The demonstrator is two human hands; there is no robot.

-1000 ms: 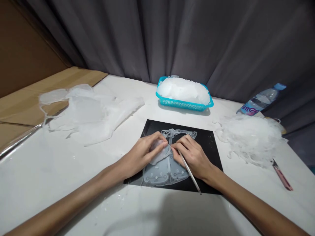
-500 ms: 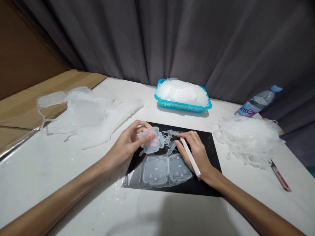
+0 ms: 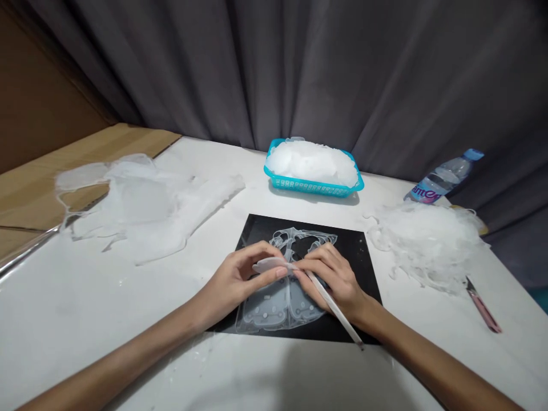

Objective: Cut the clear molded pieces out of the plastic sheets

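Note:
My left hand (image 3: 240, 273) pinches a small translucent silicone-like piece (image 3: 269, 264) between thumb and fingers, turned nearly edge-on. My right hand (image 3: 336, 277) is closed around a slim white stick-like tool (image 3: 338, 311), its upper end by the piece's right edge. The fingertips of both hands meet there and hide that end, so I cannot tell if it has a blade. Below them, a translucent sheet (image 3: 265, 311) with rounded panel shapes lies on a black mat (image 3: 355, 331). Cut-out leftover webbing (image 3: 293, 234) extends behind my hands.
A blue basket (image 3: 314, 187) heaped with white translucent pieces stands at the back. Thin scraps (image 3: 428, 242) pile up at right, near a water bottle (image 3: 445, 178) and a pink-handled cutter (image 3: 483, 308). Larger translucent sheets (image 3: 149, 200) lie at left, partly over cardboard (image 3: 132, 134).
My left hand has lowered the translucent piece toward the right and tipped it from face-on to edge-on. My right hand has brought the white tool to its edge. The view has shifted slightly.

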